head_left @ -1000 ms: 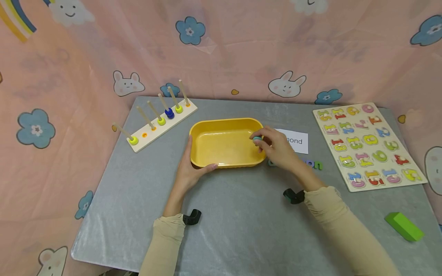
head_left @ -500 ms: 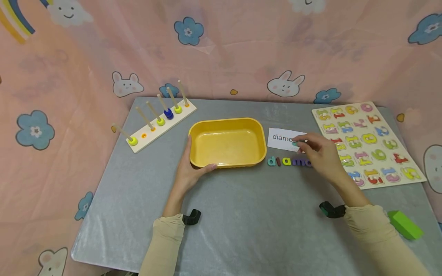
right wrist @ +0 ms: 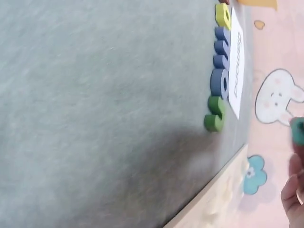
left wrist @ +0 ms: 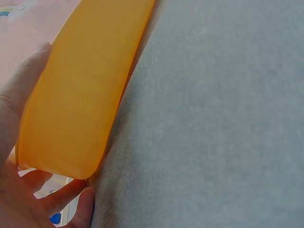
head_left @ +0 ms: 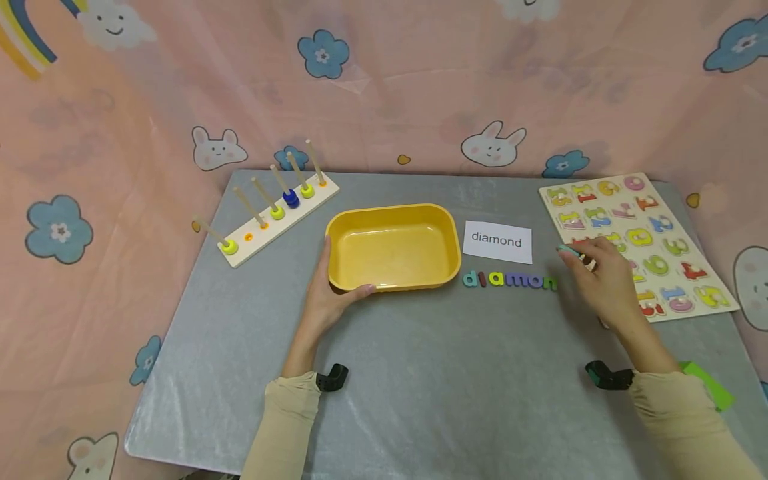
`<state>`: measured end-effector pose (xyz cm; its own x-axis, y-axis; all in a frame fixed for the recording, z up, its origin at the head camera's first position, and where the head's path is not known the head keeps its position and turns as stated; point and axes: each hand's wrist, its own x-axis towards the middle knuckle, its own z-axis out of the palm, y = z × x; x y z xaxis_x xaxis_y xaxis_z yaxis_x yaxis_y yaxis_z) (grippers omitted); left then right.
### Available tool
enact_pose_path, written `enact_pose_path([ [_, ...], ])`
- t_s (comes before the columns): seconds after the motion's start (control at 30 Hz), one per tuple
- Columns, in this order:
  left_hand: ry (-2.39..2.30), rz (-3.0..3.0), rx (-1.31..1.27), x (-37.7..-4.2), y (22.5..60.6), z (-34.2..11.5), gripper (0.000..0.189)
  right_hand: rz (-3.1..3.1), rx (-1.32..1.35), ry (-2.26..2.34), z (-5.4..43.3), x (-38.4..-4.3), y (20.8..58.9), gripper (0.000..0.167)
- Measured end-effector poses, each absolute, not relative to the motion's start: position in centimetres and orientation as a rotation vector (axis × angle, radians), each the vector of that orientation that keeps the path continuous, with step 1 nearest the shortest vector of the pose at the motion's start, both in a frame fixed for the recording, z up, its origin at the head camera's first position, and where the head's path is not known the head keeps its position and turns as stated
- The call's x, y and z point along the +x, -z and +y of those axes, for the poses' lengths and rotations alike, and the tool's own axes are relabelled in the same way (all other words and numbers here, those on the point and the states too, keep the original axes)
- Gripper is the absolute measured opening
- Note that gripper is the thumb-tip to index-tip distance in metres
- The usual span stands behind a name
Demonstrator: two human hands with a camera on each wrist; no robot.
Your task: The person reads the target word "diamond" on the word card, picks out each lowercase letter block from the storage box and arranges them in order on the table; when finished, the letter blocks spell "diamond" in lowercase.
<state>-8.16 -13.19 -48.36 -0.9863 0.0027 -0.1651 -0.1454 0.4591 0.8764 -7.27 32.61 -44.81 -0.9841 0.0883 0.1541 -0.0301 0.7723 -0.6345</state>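
My left hand (head_left: pixel 324 303) grips the left end of a yellow plastic tray (head_left: pixel 393 257), thumb along its near rim. In the left wrist view the fingers curl round the end of the tray (left wrist: pixel 80 95), which has nothing inside in the head view. Between thumb and fingertips, my right hand (head_left: pixel 609 287) pinches a small teal letter (head_left: pixel 567 251), held above the table near the number board. To its left runs a row of coloured letters spelling "diamon", ending in a green n (head_left: pixel 549 283). Just behind them lies a white card (head_left: pixel 498 242) printed "diamond".
A wooden number puzzle board (head_left: pixel 666 250) lies on the right, partly behind the right hand. Pegs with yellow and blue rings stand on a pale base (head_left: pixel 279 219) at back left. The right sleeve partly covers a green block (head_left: pixel 708 385). A pink printed curtain borders the table.
My right hand has carried the teal letter from over the tray's right side rightward, past the card and letter row, uncovering both. The left hand keeps its hold on the tray.
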Motion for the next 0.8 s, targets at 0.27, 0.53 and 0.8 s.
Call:
enact_pose_path([
  [0.27,-1.559,2.559,-0.120,-8.2,48.3,-13.1,0.131,-2.936,-0.210,-0.929,33.8,-6.7,45.6,0.026],
  [0.53,-1.548,2.566,-0.122,-8.2,48.3,-13.2,0.132,-3.053,-0.196,-0.861,34.9,-6.2,45.8,0.023],
  [0.8,-1.542,2.569,-0.127,-8.1,48.3,-13.1,0.131,-3.067,-0.227,-0.853,34.7,-6.2,47.0,0.020],
])
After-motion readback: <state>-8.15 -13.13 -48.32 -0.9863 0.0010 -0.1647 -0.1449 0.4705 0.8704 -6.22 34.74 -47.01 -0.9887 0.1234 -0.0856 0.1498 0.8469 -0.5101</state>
